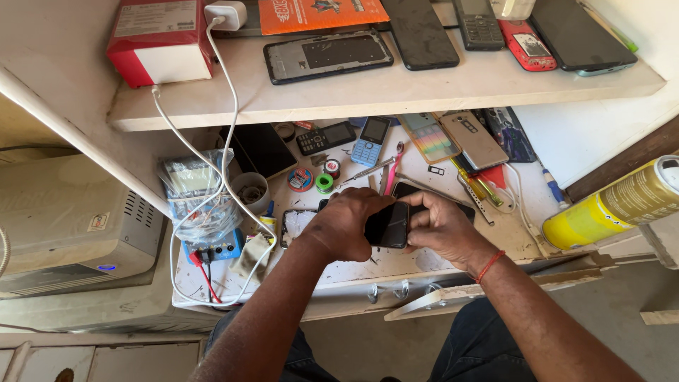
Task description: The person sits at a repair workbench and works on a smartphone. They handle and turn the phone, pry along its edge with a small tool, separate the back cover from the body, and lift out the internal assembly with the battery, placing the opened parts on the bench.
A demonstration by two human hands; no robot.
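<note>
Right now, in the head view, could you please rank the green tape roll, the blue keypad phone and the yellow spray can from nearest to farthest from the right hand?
Measured from the right hand:
1. Green tape roll, on the bench up and to the left, beyond the left hand.
2. Blue keypad phone, farther back under the shelf; close to the tape's distance, so this pair is nearly tied.
3. Yellow spray can, lying far off at the right edge.

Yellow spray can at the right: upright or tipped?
Tipped: the yellow spray can lies slanted on its side at the bench's right edge.
</note>
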